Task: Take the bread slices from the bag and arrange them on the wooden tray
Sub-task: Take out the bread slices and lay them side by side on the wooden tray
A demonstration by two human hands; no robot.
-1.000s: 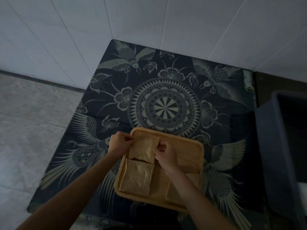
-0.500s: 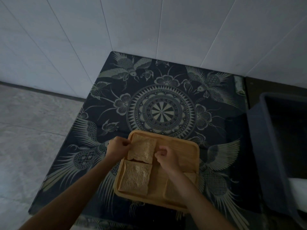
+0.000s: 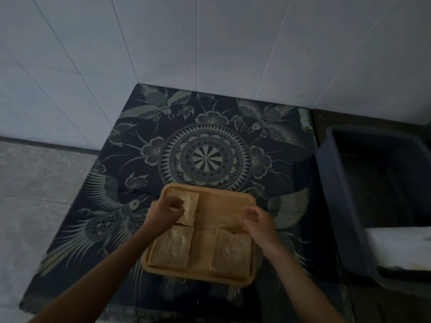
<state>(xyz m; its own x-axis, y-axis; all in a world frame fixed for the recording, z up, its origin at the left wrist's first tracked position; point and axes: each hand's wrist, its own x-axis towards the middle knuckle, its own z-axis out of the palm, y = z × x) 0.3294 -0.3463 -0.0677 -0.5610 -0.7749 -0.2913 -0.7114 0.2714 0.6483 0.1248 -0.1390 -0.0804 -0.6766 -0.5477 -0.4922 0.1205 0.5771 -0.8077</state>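
Observation:
The wooden tray [image 3: 224, 206] lies on the near part of the patterned table and carries three bread slices. One slice [image 3: 190, 208] lies flat in the far left corner, one [image 3: 172, 250] in the near left corner and one [image 3: 233, 255] in the near right corner. My left hand [image 3: 163, 213] covers the left side of the far left slice, with fingertips and thumb pinched on it. My right hand [image 3: 258, 222] hovers over the tray's right side with loosely curled fingers and nothing in them. No bread bag is in view.
The dark table [image 3: 210, 155] with a bird and mandala pattern sits in a corner of white tiled walls. A grey plastic bin [image 3: 345, 206] stands close on the right, with something white [image 3: 396, 245] inside. Grey floor lies to the left.
My right hand let go of the far left slice and moved right across the tray. My left hand stayed on that slice, which now lies flat in its corner.

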